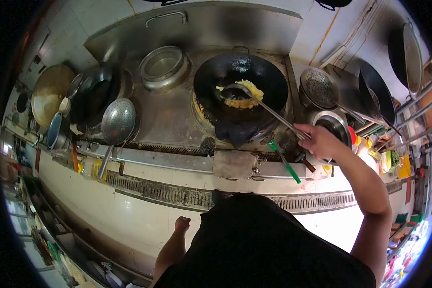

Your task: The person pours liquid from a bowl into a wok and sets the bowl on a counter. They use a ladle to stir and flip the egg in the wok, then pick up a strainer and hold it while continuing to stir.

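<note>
My right hand [317, 140] is wrapped round the handle of a long metal ladle [276, 114], whose bowl rests inside a big black wok [206, 81]. Yellow cooked egg [254, 91] lies in the wok beside and below the ladle's bowl. A dark cloth [237, 133] hangs over the wok's near rim. Low at my left side, away from the stove, is my left hand [182, 224], small in view with its fingers seemingly curled; whether it holds anything is too small to tell.
A metal pot [162, 67] stands left of the wok. Further left is a perforated skimmer [118, 121]. Right of the wok are a strainer [320, 88] and a steel pot [335, 123]. A green-handled tool [289, 168] juts over the stove's front edge.
</note>
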Motion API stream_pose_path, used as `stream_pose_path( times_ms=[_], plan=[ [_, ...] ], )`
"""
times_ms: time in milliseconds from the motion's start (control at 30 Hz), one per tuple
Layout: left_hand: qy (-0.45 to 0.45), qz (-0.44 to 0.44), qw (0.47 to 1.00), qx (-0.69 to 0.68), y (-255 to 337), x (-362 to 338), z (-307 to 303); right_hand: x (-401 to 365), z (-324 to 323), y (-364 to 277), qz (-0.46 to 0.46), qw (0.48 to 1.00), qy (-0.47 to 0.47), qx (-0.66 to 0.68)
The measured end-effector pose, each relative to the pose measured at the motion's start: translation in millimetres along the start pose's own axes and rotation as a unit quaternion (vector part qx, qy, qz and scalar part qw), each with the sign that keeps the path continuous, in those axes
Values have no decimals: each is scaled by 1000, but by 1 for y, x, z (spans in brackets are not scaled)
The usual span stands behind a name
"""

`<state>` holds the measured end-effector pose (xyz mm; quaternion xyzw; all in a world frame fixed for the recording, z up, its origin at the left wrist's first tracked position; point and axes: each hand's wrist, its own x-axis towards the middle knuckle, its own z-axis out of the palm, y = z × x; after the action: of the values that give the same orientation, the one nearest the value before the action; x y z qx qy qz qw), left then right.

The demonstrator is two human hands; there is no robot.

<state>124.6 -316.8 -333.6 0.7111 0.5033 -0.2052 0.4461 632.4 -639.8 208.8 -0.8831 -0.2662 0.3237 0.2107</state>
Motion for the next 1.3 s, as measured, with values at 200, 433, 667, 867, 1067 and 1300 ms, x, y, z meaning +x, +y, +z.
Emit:
stream_pose_path(
  times_ms=[200, 433, 667, 867, 1067, 1300],
  plan=[
    [0, 298, 882, 365, 75, -15, 2, 56, 47, 12, -60, 992, 109, -8],
    [27, 416, 806, 419, 149, -31, -11, 60, 79, 9, 1, 992, 77, 98],
    [-34, 303, 855, 420, 96, -31, -7, 64, 72, 20, -17, 991, 54, -123],
    [-34, 58, 980, 190, 92, -60, -18, 67, 67, 12, -47, 985, 25, -166],
    [-20, 225, 926, 304, 85, -22, -2, 94, 91, 26, -8, 963, 36, -268],
    [9, 449, 818, 360, 129, -37, -10, 94, 88, 15, -30, 946, 28, -323]
  ],
)
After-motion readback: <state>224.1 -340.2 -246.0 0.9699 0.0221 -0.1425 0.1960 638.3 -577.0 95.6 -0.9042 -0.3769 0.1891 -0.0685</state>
